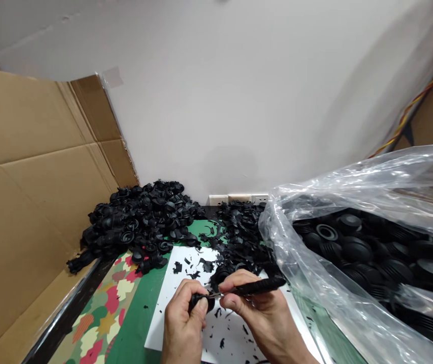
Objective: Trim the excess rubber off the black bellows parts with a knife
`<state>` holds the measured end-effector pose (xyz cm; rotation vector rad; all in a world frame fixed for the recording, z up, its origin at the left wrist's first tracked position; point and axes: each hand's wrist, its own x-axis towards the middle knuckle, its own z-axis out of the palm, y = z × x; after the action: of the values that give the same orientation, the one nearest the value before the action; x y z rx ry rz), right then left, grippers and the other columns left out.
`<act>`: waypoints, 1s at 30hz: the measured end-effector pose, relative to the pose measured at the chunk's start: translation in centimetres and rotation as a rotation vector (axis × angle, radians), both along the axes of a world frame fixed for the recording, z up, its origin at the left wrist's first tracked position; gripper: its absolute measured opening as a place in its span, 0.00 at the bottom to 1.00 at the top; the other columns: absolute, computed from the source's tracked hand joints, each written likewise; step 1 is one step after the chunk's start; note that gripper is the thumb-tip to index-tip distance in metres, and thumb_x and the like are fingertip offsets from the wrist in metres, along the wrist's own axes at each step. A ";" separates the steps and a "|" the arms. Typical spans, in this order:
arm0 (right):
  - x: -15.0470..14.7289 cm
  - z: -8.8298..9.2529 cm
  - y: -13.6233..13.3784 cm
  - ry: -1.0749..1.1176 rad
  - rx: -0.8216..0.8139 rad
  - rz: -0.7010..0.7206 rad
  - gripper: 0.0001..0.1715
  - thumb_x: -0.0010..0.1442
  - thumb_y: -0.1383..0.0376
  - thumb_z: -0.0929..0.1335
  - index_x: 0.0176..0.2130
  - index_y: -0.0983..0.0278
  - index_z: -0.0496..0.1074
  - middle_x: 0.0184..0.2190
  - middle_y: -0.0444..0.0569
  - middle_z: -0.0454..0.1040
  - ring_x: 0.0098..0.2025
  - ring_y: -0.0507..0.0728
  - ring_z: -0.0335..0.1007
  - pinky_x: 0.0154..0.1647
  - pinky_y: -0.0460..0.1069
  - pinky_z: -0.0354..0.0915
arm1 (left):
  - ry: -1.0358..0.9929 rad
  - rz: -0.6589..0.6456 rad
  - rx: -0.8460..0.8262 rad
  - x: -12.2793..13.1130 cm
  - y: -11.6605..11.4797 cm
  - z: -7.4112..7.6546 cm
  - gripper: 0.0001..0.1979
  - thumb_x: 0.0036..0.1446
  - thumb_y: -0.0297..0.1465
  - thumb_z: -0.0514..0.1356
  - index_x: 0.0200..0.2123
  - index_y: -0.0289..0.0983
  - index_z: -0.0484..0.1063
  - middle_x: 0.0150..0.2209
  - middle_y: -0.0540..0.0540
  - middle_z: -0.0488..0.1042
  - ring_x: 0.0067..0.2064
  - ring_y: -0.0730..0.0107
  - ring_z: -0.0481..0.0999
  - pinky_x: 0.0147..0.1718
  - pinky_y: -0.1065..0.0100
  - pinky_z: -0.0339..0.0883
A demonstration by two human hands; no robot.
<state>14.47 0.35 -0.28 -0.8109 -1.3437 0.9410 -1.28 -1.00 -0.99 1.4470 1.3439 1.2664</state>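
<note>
My left hand (186,318) is closed around a small black rubber part (205,304), with the thumb pressed on its near side. In my right hand (256,311) is a slim knife with a black-wrapped handle (259,286), which points up to the right. Its thin metal blade (215,294) meets the rubber part between the two hands. Most of the part is hidden by my fingers. Below lies a white sheet (159,323) sprinkled with black rubber scraps (222,344).
A pile of ribbed black rubber parts (140,212) lies back left beside a cardboard panel (30,177). Black trimmings (242,232) are heaped behind my hands. At right, a clear plastic bag (288,253) holds several black rubber parts (356,250). Wall sockets (239,198) sit at the back.
</note>
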 end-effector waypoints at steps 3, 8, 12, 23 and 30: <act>0.1 0.0 0.0 -0.014 -0.027 0.009 0.06 0.52 0.61 0.72 0.31 0.61 0.77 0.28 0.47 0.75 0.31 0.56 0.71 0.31 0.48 0.66 | -0.020 0.029 0.001 0.3 -0.1 0.2 0.04 0.52 0.32 0.59 0.29 0.40 0.72 0.30 0.51 0.68 0.25 0.72 0.65 0.22 0.73 0.62; -0.2 0.1 0.0 -0.019 -0.058 0.021 0.07 0.54 0.61 0.71 0.30 0.63 0.76 0.25 0.47 0.74 0.27 0.55 0.71 0.27 0.47 0.66 | -0.033 0.111 0.047 1.0 -0.4 0.4 0.04 0.51 0.33 0.59 0.27 0.40 0.72 0.28 0.51 0.68 0.25 0.71 0.64 0.21 0.73 0.60; -0.5 -0.1 -0.3 -0.145 0.161 -0.056 0.05 0.58 0.67 0.67 0.31 0.65 0.74 0.23 0.47 0.72 0.24 0.53 0.69 0.24 0.46 0.64 | 0.006 0.103 0.121 1.6 -0.6 0.5 0.04 0.51 0.31 0.59 0.26 0.39 0.73 0.27 0.50 0.69 0.28 0.68 0.67 0.25 0.71 0.61; 1.4 -0.2 1.5 -0.059 -0.171 -0.187 0.16 0.58 0.54 0.65 0.29 0.64 0.69 0.16 0.42 0.66 0.18 0.52 0.63 0.20 0.47 0.60 | -0.241 0.134 0.020 1.5 -1.1 1.0 0.05 0.46 0.33 0.63 0.28 0.39 0.74 0.30 0.50 0.70 0.23 0.74 0.68 0.18 0.75 0.58; 0.4 0.2 0.6 -0.022 -0.347 0.086 0.19 0.58 0.51 0.64 0.29 0.64 0.65 0.20 0.40 0.64 0.18 0.49 0.58 0.19 0.45 0.55 | -0.221 0.192 -0.038 1.0 -1.0 1.1 0.08 0.45 0.34 0.64 0.30 0.38 0.73 0.20 0.53 0.68 0.22 0.73 0.67 0.18 0.76 0.55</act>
<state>14.85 0.97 -0.07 -1.0336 -1.2587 1.2574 -0.29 -1.96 0.12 1.1361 1.3723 1.4691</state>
